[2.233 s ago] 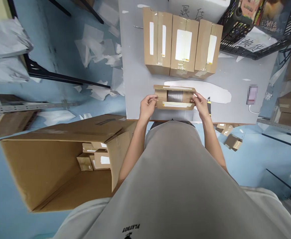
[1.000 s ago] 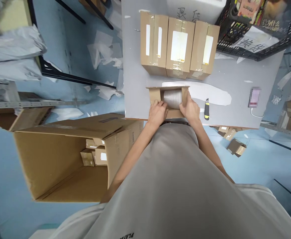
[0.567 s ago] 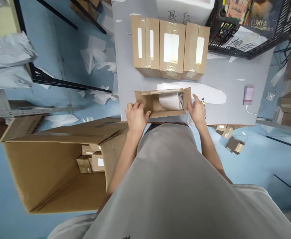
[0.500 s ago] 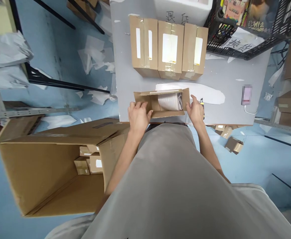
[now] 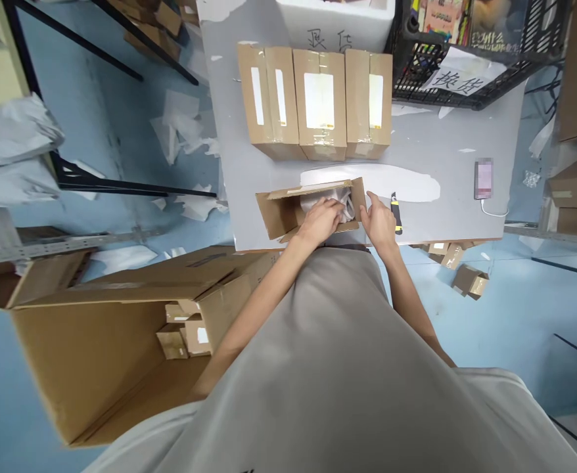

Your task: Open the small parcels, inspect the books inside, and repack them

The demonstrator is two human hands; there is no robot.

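Note:
A small open cardboard box (image 5: 281, 217) stands near the front edge of the table, its flaps up. Inside its right part lies a bundle in white wrapping (image 5: 346, 197), partly covered by my fingers. My left hand (image 5: 321, 220) reaches over the front side into the box, with its fingers curled onto the white wrapping. At the right end, my right hand (image 5: 381, 223) holds the end flap between thumb and fingers. A yellow and black utility knife (image 5: 395, 213) lies just right of that hand, not touched.
Three taped cartons (image 5: 319, 98) stand in a row behind. Further back are a white foam box (image 5: 335, 26) and a black crate (image 5: 470, 98) with books. A phone (image 5: 484, 179) with a cable lies at right. A large open carton (image 5: 115, 368) stands left below the table.
My left hand has moved from the box's left end to the right, into the box onto the white bundle. My right hand stays at the right end. The view has shifted slightly.

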